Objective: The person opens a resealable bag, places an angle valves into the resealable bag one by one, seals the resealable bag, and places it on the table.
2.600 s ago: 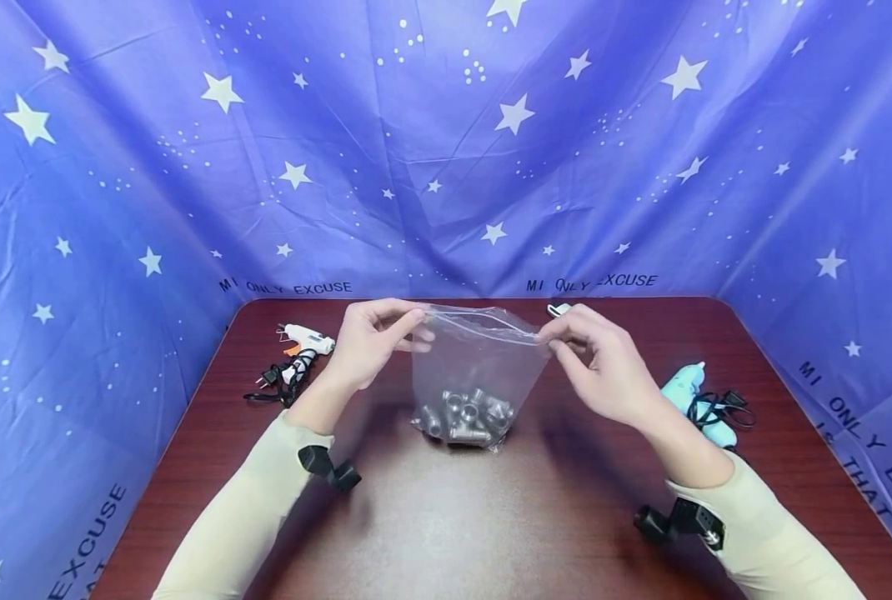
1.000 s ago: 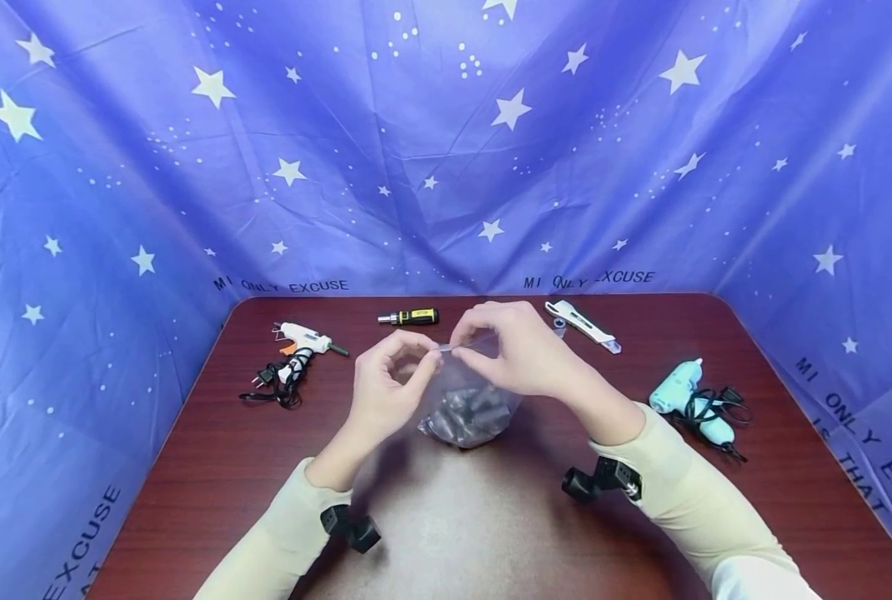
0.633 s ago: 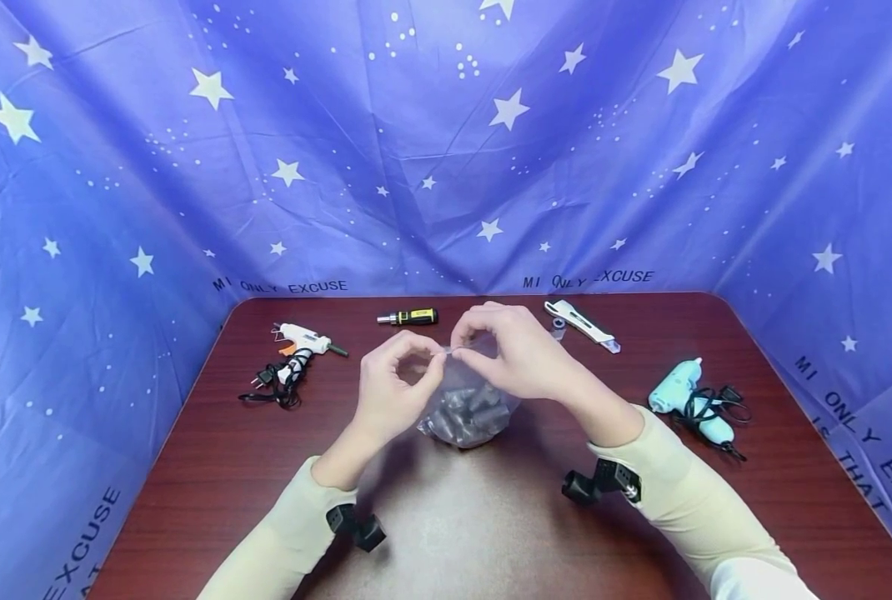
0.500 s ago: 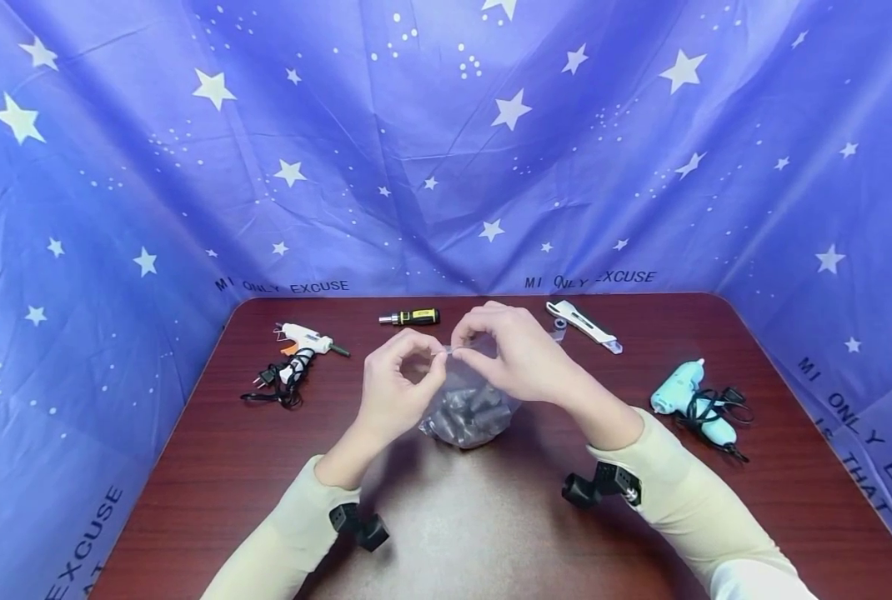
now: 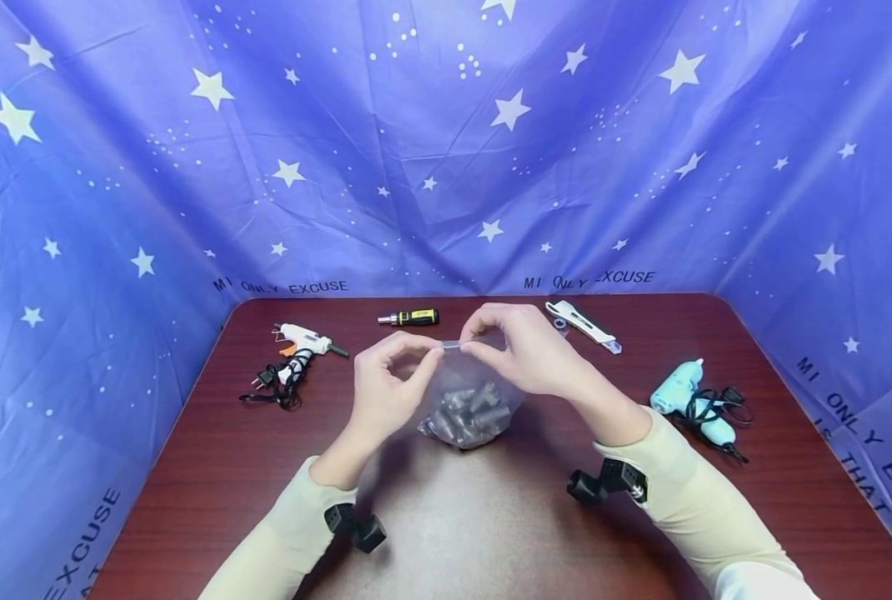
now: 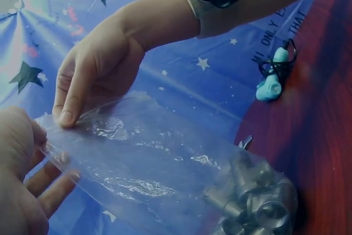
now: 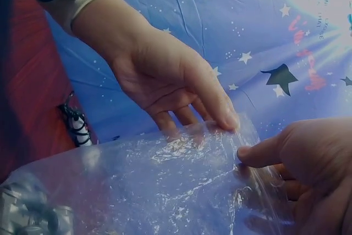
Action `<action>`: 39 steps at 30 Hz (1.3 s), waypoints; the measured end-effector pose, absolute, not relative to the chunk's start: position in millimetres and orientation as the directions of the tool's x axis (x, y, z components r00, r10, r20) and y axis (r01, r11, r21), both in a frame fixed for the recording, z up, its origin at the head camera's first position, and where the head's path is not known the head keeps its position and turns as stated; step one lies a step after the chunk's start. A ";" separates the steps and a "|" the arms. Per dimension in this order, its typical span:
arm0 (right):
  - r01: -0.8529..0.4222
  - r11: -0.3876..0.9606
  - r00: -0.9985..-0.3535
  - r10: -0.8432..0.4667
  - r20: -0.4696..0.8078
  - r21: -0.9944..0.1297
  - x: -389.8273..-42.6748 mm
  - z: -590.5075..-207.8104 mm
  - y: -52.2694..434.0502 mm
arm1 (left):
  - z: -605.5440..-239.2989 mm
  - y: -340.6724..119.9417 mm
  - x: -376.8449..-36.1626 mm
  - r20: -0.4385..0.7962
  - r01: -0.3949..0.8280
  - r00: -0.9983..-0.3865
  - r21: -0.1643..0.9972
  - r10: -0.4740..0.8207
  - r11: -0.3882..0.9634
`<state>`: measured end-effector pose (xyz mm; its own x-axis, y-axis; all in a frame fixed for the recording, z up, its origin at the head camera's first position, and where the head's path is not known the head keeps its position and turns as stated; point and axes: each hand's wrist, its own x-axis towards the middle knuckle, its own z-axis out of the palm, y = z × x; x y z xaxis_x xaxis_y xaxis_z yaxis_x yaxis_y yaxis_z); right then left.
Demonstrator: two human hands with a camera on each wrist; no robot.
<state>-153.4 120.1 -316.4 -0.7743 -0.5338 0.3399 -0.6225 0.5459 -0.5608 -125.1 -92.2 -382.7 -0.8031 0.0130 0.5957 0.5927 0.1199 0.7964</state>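
Bag: clear plastic bag stands at mid-surface, nearer the far edge, its bottom resting on the surface and its top held up between both hands.
Contents: metal fittings, silver, heaped in the bottom of the bag.
Left hand: left hand pinches the top strip of the bag between thumb and forefinger, remaining fingers loosely curled.
Right hand: right hand pinches the same strip just beside the left hand, fingertips almost meeting.
Position relative to hands: the bag hangs directly below both pinches; the fittings sit lower and nearer the person.
Handling, judged: film thin, soft and slippery; load bottom-heavy and likely to swing or shift. Best held at the stiffer top strip, or supported under the heap.
Far edge: screwdriver; white utility knife.
Left edge: white glue gun with coiled cord.
Right edge: pale blue glue gun with cord.
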 end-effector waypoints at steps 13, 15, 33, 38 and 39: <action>-0.661 0.542 -0.742 -0.577 0.343 -0.518 -156.9 -314.4 130.2 | -374.0 -93.5 -130.0 0.649 0.635 -0.758 0.707 0.071 0.311; -0.665 0.538 -0.737 -0.585 0.338 -0.519 -157.7 -315.5 132.7 | -372.5 -94.1 -130.0 0.646 0.631 -0.760 0.706 0.072 0.322; -0.684 0.559 -0.726 -0.587 0.359 -0.469 -162.0 -323.9 156.1 | -371.3 -97.5 -128.3 0.598 0.589 -0.798 0.749 0.074 0.305; -0.689 0.582 -0.724 -0.583 0.370 -0.431 -161.6 -325.5 158.6 | -371.1 -97.2 -127.5 0.582 0.576 -0.810 0.765 0.073 0.288; -0.691 0.585 -0.723 -0.583 0.372 -0.425 -161.4 -325.3 158.9 | -370.9 -97.1 -127.4 0.581 0.576 -0.810 0.767 0.073 0.283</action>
<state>-161.4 158.9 -325.3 -0.7225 -0.5826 0.3722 -0.6907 0.5847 -0.4255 -127.4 -97.1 -370.9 -0.8103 0.0731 0.5815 0.5760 0.2828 0.7670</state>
